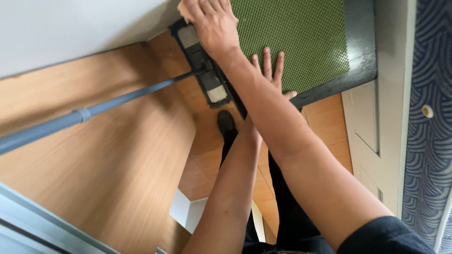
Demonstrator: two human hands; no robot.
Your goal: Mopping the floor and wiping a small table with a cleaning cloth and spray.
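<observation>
Looking down from the head view, the right hand (214, 26) is seen pressed on a tan cloth (186, 11) at the end of a flat mop head (203, 66), its grip on the cloth not clear. The left hand (270, 70) is spread flat, fingers released, on a green mat (301, 37). A grey mop pole (94, 110) is slanted across the wooden floor (117, 155); a dark shoe (226, 123) is seen below the mop head.

Soft even daylight, faint shadows, slight motion blur, edges stretched by the lens
</observation>
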